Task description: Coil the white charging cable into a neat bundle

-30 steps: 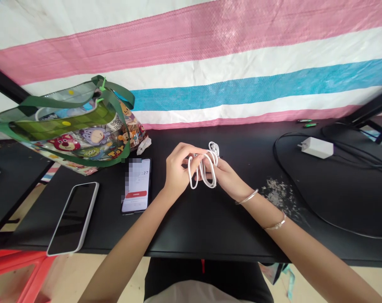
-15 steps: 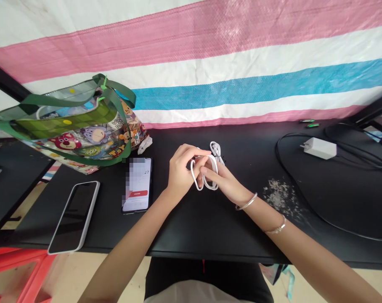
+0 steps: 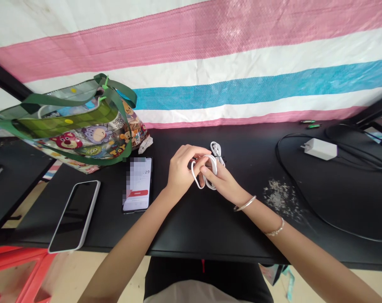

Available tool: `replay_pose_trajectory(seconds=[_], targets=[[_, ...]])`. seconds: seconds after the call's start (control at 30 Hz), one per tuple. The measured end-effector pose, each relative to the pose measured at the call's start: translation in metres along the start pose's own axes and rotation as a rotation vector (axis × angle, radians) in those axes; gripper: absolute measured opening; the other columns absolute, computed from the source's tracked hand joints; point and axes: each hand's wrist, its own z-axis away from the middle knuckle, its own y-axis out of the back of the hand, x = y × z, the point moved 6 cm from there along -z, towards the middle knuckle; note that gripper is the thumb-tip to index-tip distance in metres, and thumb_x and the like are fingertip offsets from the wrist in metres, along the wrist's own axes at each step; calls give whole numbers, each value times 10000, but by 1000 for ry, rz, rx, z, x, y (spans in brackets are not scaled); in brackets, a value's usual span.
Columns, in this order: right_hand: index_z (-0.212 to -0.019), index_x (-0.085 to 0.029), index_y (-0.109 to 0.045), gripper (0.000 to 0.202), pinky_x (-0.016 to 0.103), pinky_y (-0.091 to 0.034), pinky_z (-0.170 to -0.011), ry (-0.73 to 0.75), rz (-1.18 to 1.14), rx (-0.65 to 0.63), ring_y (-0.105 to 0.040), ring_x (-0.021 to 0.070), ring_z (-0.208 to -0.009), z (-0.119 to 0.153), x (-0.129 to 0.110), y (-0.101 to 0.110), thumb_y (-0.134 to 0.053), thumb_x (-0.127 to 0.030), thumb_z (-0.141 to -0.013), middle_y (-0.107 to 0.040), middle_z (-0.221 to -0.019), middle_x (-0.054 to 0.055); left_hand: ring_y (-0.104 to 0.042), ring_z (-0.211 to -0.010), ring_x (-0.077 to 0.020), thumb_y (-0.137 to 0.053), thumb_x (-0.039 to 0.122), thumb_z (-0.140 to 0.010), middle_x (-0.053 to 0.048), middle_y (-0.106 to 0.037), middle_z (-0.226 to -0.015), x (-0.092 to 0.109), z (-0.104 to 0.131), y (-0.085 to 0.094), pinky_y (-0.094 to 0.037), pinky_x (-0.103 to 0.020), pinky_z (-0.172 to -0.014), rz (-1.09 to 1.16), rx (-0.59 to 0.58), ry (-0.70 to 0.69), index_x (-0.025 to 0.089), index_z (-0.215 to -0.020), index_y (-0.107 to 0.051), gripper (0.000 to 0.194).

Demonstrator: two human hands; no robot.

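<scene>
A white cable (image 3: 210, 182), wound in loose loops, is held between my two hands above the black table. My left hand (image 3: 184, 168) curls its fingers over the loops from the left. From the right, my right hand (image 3: 224, 179) pinches the coil with its thumb on top. Part of the cable is covered by my fingers, and its ends cannot be made out. Just behind my hands, a second white cable (image 3: 215, 148), bundled with a dark tie, lies on the table.
Left of my hands lie a lit phone (image 3: 139, 172) and a dark-screened phone in a white case (image 3: 72, 216). A cartoon tote bag (image 3: 93, 143) stands behind them. To the right are whitish scraps (image 3: 281, 195), a white power adapter (image 3: 321, 149) and a black cord (image 3: 292, 176).
Both hands stay almost in place with the cable between them; the coil and right hand shift only very slightly. The number on the lit phone's screen has changed.
</scene>
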Motion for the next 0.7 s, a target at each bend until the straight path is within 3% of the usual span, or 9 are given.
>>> replay_pose_trajectory(seconds=[0.27,0.53,0.7], targets=[[-1029,-208,-507,492,294,-491,-530,-6,40,37,-509,115,-543,-1,3,6,-565,-630,-782,-550,-745,-8,-576,-681,-127,-593,214,-863,10,-680,-710,0,0,1,-501,-212,-587,-126,-1,-36,204,-795,-642,84],[-1067,-223,-520,610,420,-523,-804,36,42,42,-615,251,-920,-4,7,5,-670,-656,-663,-610,-985,76,-569,-670,-124,-577,206,-866,15,-655,-677,5,-1,2,-471,-211,-570,-199,13,-93,200,-759,-625,118],[-1010,-210,-515,582,409,-518,-777,23,77,34,-612,235,-848,-3,10,5,-660,-661,-670,-595,-906,59,-544,-641,-121,-565,185,-875,19,-647,-647,10,0,2,-458,-213,-591,-293,36,-190,205,-776,-645,129]])
